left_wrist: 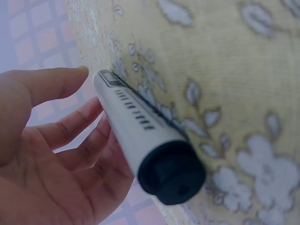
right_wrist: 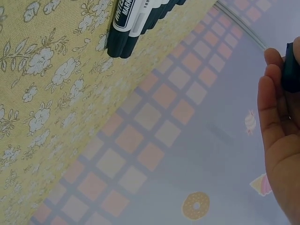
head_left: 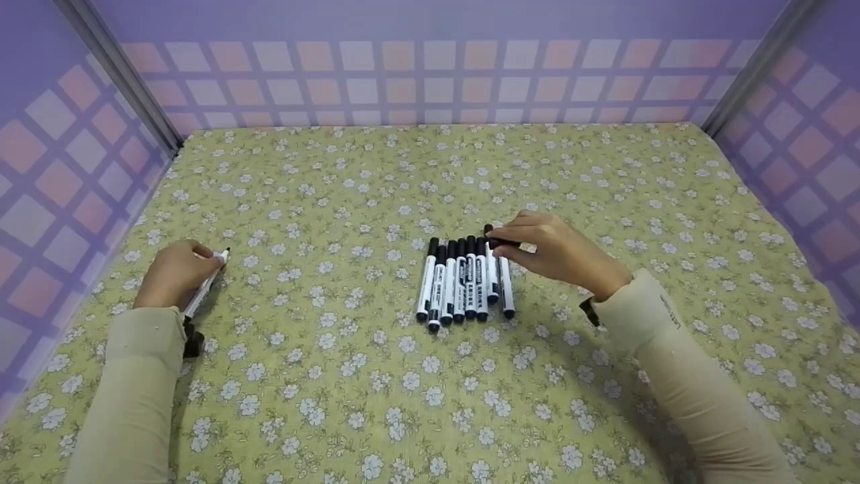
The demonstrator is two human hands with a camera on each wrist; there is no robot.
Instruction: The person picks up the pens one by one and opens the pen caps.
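At the left of the table, my left hand (head_left: 178, 272) is beside a white marker (head_left: 205, 288) with a bare dark nib at its far end. In the left wrist view, the fingers are against the side of the marker (left_wrist: 126, 115) and the thumb stands apart from it; the black rear end faces the camera. My right hand (head_left: 554, 249) is over the right end of a row of white markers (head_left: 460, 289) with black caps. Between thumb and fingers it pinches a black marker cap (right_wrist: 291, 70). The top of the rightmost marker is hidden by this hand.
A yellow floral cloth (head_left: 376, 403) covers the table. Purple walls with pink and white checks (head_left: 416, 74) rise behind and at both sides. Grey metal posts (head_left: 121, 74) mark the rear corners.
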